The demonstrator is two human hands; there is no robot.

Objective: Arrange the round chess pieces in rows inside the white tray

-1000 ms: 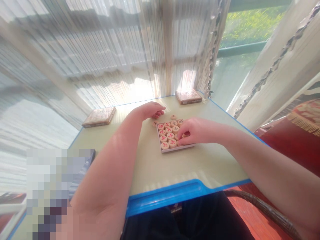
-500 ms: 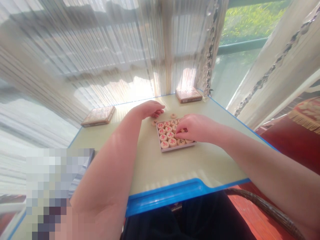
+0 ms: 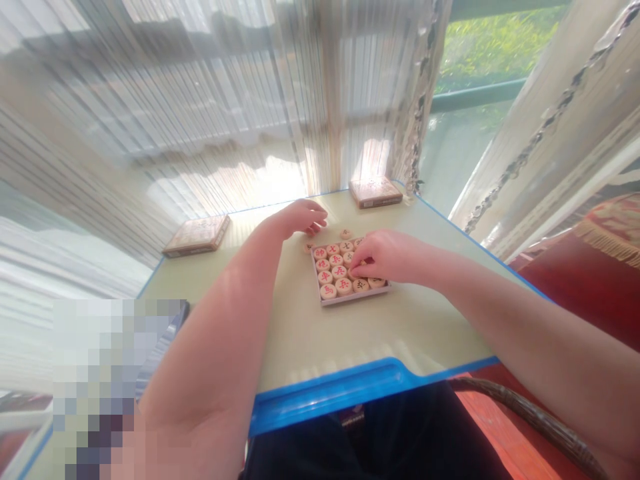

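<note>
A shallow grey tray (image 3: 350, 300) on the table holds several round wooden chess pieces (image 3: 334, 275) marked in red and black. My right hand (image 3: 383, 257) rests over the tray's right side, fingers pinched on a piece there. My left hand (image 3: 300, 218) lies beyond the tray's far left corner, fingers curled over loose pieces on the table. One loose piece (image 3: 345, 234) sits just behind the tray.
The pale green table has a blue rim (image 3: 345, 393). Two flat wooden boxes lie on it, one at far left (image 3: 197, 235), one at the far right corner (image 3: 375, 192). Sheer curtains hang close behind. A wicker chair arm (image 3: 530, 417) curves at lower right.
My right hand has moved from the tray's front right corner toward its middle; the front-row pieces it covered now show. My left hand has barely moved.
</note>
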